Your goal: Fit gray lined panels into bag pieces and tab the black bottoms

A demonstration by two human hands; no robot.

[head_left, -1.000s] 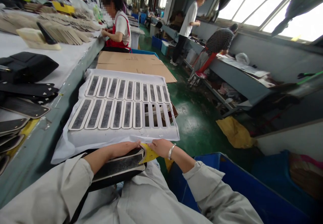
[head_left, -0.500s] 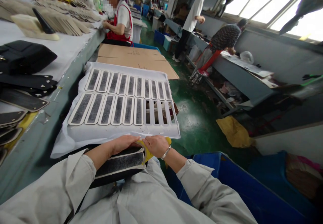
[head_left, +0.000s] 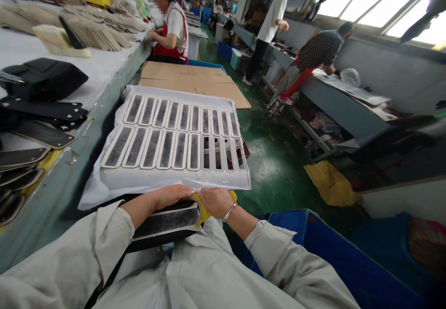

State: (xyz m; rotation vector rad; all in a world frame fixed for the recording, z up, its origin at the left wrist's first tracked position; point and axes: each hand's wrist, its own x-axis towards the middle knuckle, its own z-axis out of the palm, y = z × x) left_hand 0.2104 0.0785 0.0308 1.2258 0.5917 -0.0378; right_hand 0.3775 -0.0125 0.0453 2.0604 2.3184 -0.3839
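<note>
A black bag-like piece [head_left: 139, 246] rests on my lap, with a dark rectangular panel [head_left: 170, 220] edged in cream on the side toward me. My left hand [head_left: 172, 196] lies over its far upper edge, fingers curled against it and their tips mostly hidden. At the piece's right end my right hand [head_left: 216, 202] is closed round a flat yellow object [head_left: 204, 212], whose exact kind I cannot make out. The fingertips of both hands nearly meet. Just beyond them, a white slotted board [head_left: 167, 179] carries two rows of cream-edged dark panels [head_left: 151, 148].
Cardboard [head_left: 188, 74] lies behind the board. On the left, a workbench [head_left: 114, 62] holds black bag parts [head_left: 45, 83] and stacked beige pieces [head_left: 101, 35]. A blue bin [head_left: 289, 225] stands at my right. Several people work farther off; a yellow sack [head_left: 331, 183] lies on the floor.
The view has turned slightly left, so the surroundings sit a little farther right. Both hands keep nearly the same place and grip on the black piece and the yellow object.
</note>
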